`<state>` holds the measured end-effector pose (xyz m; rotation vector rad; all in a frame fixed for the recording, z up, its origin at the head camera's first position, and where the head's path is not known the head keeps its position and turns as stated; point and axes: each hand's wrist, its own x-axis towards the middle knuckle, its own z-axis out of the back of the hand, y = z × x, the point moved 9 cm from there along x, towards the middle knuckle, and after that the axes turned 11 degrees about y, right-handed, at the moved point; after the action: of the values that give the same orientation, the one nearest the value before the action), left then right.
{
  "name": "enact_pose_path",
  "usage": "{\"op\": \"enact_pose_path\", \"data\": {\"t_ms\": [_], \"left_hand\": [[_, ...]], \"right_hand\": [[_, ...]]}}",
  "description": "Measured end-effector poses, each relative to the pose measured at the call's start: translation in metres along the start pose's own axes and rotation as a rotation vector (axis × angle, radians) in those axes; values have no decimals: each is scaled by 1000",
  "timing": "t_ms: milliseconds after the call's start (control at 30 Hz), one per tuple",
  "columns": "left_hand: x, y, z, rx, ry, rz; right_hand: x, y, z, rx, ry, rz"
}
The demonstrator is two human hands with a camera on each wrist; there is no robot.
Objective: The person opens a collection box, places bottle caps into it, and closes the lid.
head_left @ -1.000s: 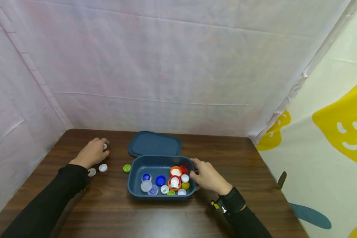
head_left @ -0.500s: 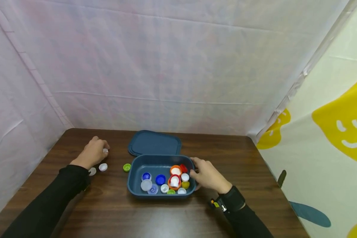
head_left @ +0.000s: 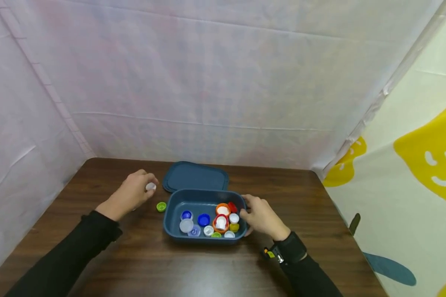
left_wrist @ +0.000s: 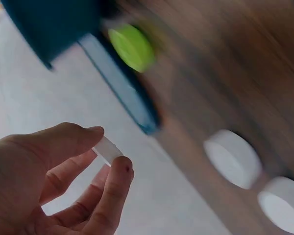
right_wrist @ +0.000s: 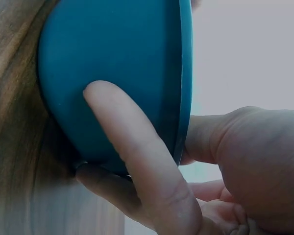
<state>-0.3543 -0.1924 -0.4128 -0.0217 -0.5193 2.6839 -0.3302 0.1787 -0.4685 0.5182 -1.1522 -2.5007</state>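
Note:
My left hand [head_left: 131, 193] pinches a white bottle cap [left_wrist: 108, 150] between thumb and fingertip, raised above the table left of the blue plastic box [head_left: 208, 195]. The box is uncovered, with several bottle caps inside, including a dark blue cap [head_left: 203, 220] and a yellow cap [head_left: 234, 227]. My right hand [head_left: 262, 216] grips the box's right end, its thumb at the rim and fingers against the outer wall [right_wrist: 108, 44]. Beside the box's left end lies a green cap [head_left: 161, 206]. Two white caps, a nearer one [left_wrist: 232, 159] and another [left_wrist: 281, 205], lie on the table in the left wrist view.
Behind the box lies its blue lid [head_left: 196, 176], flat on the brown wooden table [head_left: 290, 194]. White cloth [head_left: 208, 82] hangs along the table's back and left edges. A printed cloth with yellow shapes [head_left: 431, 152] hangs on the right.
My left hand has taken up the white cap at the far left and carried it right, toward the box. The right hand keeps its grip on the box.

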Motion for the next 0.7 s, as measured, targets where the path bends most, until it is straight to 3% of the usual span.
{"op": "enact_pose_path", "data": {"t_ms": [200,267,433,700], "left_hand": [[-8,-57,0,11,-50,-166],[-8,-75,-3,19,-39,-205],[-6,-106,-21,28,48,-231],[-6,-136,-54,9,178,-305]], "right_hand": [[0,0,1,-6,-13,-1],[1,0,1,-5,-13,-1],[1,0,2,1,-11,4],[1,-1,1,9,-5,6]]}}
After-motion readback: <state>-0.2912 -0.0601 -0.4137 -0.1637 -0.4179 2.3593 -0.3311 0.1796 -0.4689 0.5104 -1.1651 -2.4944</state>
